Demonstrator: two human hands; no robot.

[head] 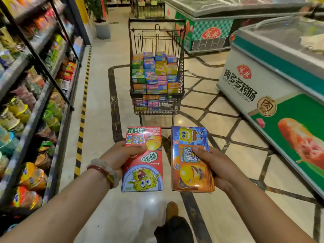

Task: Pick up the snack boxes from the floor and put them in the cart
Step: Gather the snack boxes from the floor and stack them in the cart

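Two snack boxes are held flat, side by side and slightly apart, above the floor (140, 211). The red box (142, 159) is in the left hand (121, 155): thumb across its top face, remaining fingers wrapped under its left edge. The blue box (192, 159) is in the right hand (213, 163): thumb on its top face, remaining fingers curled under its right edge. Both hands are closed on their boxes.

The cart (157, 95) stands directly ahead of the boxes, well apart from them. Its basket is stacked to near the rim with small boxes of mixed colours.

Bracelets (105, 171) sit on the left wrist. A shoe (171, 210) rests on the floor below the boxes.

Shelves (35, 102) of packaged goods run along the left side. Freezers (273, 71) stand on the right, the nearest carrying a sausage graphic on its side.
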